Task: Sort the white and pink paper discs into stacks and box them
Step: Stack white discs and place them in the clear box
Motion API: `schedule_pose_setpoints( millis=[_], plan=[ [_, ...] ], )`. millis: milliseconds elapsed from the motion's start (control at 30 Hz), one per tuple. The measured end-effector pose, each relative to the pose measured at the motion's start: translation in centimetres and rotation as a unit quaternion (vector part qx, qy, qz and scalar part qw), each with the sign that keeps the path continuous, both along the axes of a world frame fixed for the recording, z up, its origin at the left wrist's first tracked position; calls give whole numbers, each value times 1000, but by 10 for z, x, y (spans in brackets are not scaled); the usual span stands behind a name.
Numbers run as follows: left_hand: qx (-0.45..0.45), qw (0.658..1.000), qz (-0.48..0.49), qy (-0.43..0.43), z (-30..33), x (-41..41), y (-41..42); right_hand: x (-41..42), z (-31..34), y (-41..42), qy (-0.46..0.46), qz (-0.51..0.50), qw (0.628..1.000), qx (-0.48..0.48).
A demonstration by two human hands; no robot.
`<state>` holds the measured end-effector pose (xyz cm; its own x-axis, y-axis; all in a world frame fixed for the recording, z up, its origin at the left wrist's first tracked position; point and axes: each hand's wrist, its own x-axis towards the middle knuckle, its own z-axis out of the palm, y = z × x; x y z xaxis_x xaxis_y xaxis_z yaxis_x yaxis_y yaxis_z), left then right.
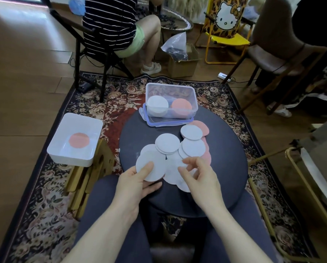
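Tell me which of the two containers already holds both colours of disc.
The clear container at the table's far edge: white and pink stacks side by side. The white tub on the left holds pink only.

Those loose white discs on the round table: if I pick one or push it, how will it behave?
The white discs look thin and flat, so probably light and slightly bendy. They overlap loosely on the smooth dark table, so a push would likely slide several together. The left hand pinches one by its edge; it stays flat, suggesting some stiffness.

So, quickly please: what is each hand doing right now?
Left hand: holds a white disc between thumb and fingers.
Right hand: fingers loosely curled over the loose white discs; whether it pinches one cannot be told.
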<state>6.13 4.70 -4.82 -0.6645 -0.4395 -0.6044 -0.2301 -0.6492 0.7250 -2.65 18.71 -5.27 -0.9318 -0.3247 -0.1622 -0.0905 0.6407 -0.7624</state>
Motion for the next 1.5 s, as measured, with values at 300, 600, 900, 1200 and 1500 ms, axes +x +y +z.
schedule_pose_setpoints(
  millis=[300, 600, 900, 1200, 1500],
  plan=[
    [15, 1000, 14, -18, -4, 1, -2, 2, -7, -7, 53, 63, 984, 160],
    [61, 998, 3, -9, 0, 0, -7, -6, -7, 2, -49, -67, 994, -68],
    [60, 997, -41, 7, 6, -3, -4, -2, 11, 21, -63, -3, 968, -244],
    [79, 990, -110, 27, 11, -1, 2, 12, -5, 15, -7, 0, 978, -209],
    [3, 999, -38, 7, 6, -2, 1, 5, -9, 21, 36, -33, 998, -49]
  ],
)
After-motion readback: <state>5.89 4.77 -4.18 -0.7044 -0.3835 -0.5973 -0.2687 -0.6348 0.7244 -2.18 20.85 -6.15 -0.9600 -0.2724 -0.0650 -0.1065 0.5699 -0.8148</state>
